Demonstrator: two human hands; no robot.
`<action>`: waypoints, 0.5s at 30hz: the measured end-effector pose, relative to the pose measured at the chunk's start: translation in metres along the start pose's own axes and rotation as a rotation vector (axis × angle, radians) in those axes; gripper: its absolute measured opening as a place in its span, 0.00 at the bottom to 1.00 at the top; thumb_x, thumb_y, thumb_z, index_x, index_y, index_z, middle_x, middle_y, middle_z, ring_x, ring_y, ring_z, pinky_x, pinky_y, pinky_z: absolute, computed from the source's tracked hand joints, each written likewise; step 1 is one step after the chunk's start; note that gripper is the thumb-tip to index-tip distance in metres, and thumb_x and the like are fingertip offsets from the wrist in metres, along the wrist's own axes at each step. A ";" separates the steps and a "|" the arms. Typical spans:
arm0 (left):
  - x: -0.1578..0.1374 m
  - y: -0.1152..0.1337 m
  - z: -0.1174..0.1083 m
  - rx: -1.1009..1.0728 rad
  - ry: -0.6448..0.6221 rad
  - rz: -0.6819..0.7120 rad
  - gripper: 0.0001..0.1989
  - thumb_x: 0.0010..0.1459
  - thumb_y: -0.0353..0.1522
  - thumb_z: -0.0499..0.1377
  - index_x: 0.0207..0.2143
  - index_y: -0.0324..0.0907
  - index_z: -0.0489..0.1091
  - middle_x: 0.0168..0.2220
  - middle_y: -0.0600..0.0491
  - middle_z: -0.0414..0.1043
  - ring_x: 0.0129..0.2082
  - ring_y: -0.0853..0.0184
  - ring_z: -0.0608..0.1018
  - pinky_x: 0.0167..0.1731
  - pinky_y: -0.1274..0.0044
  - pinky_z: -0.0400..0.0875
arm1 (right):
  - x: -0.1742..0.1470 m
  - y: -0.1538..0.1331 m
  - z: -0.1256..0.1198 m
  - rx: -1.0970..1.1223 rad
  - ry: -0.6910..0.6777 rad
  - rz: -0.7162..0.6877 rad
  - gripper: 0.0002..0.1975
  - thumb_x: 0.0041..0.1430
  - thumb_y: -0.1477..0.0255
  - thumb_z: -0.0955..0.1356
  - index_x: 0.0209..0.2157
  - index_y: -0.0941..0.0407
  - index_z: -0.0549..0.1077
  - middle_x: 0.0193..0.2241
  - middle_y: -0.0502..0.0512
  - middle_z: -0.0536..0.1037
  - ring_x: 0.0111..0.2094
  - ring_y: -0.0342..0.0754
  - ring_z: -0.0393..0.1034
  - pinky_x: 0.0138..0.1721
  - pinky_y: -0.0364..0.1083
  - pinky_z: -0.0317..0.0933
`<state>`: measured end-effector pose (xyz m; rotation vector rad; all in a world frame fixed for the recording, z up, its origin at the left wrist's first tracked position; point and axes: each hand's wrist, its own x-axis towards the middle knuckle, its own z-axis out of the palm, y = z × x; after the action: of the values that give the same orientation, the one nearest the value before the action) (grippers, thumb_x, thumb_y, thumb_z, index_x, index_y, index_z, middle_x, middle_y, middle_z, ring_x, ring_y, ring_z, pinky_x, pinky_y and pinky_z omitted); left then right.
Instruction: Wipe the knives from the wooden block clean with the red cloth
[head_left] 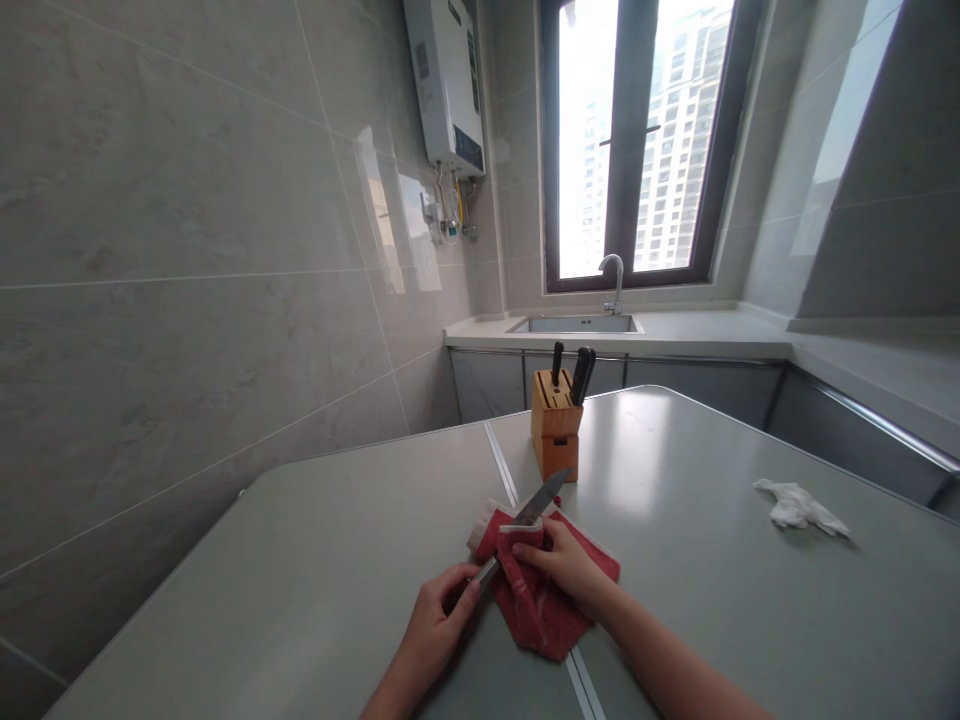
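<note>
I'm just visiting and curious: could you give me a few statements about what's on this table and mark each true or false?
1. The left hand holds the knife. True.
2. The right hand is empty. False: it holds the red cloth.
3. The knife points back at the person. False: it points away, towards the block.
4. Black handles stick out of the block. True.
5. A white wad lies to the right of the red cloth. True.
</note>
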<state>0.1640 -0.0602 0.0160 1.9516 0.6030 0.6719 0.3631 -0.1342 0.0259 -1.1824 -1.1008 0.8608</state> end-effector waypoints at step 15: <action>0.004 -0.010 -0.007 0.034 0.227 -0.035 0.17 0.55 0.43 0.55 0.37 0.39 0.73 0.37 0.49 0.76 0.39 0.59 0.74 0.40 0.75 0.67 | 0.002 0.003 0.000 0.496 0.173 0.177 0.13 0.48 0.65 0.72 0.35 0.55 0.72 0.32 0.51 0.78 0.32 0.46 0.72 0.36 0.45 0.65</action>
<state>0.1611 -0.0490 0.0108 1.9050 0.7895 0.8734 0.3636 -0.1313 0.0234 -0.9211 -0.5982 1.0713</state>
